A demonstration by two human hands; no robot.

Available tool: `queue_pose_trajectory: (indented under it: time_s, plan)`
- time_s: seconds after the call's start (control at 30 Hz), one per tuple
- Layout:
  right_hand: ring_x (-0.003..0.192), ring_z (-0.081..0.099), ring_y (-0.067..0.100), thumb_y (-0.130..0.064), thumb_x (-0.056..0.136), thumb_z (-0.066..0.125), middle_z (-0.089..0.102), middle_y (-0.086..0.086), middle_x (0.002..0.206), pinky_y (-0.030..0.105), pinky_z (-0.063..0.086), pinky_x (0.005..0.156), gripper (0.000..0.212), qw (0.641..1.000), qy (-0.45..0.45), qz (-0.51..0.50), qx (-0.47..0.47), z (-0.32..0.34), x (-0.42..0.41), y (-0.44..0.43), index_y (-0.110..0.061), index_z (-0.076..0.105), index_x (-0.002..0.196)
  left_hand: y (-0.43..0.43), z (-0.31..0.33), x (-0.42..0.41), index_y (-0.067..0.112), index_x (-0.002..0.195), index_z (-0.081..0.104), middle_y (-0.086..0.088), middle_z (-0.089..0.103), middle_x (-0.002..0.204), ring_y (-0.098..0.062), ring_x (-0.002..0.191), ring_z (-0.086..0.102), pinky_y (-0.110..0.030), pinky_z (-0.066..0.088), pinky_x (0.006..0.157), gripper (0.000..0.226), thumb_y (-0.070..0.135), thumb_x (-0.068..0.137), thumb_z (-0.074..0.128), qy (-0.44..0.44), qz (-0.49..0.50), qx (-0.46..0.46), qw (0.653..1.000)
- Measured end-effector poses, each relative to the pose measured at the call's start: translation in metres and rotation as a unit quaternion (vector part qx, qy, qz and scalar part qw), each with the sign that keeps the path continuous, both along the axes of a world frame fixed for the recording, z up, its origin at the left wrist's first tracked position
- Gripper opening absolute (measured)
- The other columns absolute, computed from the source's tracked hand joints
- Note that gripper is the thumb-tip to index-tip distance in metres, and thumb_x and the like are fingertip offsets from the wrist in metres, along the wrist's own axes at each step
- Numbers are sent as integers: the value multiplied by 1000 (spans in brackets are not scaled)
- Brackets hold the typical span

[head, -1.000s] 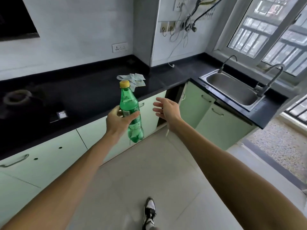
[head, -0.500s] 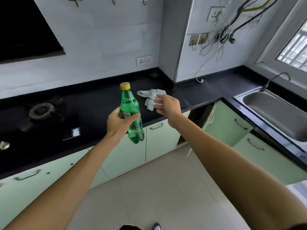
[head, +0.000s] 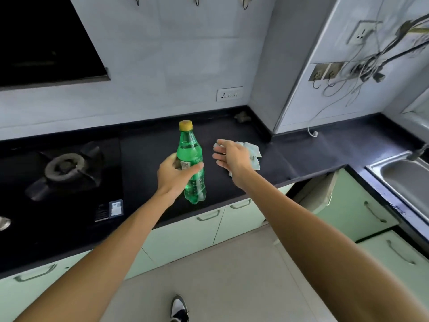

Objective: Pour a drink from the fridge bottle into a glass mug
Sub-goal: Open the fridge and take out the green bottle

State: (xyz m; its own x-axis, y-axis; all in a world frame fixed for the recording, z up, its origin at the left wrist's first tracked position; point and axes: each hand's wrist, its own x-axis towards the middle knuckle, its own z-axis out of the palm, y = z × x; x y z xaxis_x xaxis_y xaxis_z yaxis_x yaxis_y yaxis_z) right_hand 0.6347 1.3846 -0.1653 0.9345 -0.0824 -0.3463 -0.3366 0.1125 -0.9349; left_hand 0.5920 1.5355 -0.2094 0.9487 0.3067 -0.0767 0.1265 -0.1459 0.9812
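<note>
A green plastic bottle with a yellow cap stands upright in the air over the black countertop. My left hand is wrapped around its middle, at the label. My right hand hovers just right of the bottle, fingers spread, holding nothing and not touching it. No glass mug is in view.
A pale crumpled cloth lies on the counter behind my right hand. A gas burner sits at the left, a steel sink at the right edge. Light green cabinets run below; one door near the corner stands ajar. Loose cables hang on the wall.
I have stepped closer to the counter and turned left, so the sink slid to the right edge. The bottle now hangs over the countertop. My right hand stays open beside it.
</note>
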Motion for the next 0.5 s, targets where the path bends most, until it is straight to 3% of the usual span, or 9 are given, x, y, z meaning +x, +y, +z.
queue_pose_trajectory:
  time_s: [0.27, 0.5]
  plan:
    - [84, 67, 17, -19, 94, 51, 69, 1, 95, 28, 54, 77, 15, 999, 1, -34, -8, -6, 65, 10, -19, 66, 97, 25, -10, 71, 19, 97, 68, 5, 72, 88, -8, 82, 69, -24, 53, 70, 35, 28, 68, 85, 10, -3, -3, 1000]
    - [78, 65, 15, -19, 94, 53, 70, 1, 94, 29, 55, 77, 14, 999, 40, -23, -1, -33, 132, 13, -19, 67, 96, 23, -31, 134, 20, 93, 68, 3, 73, 87, -12, 82, 70, -37, 58, 79, 35, 28, 65, 87, 24, 9, 3, 1000]
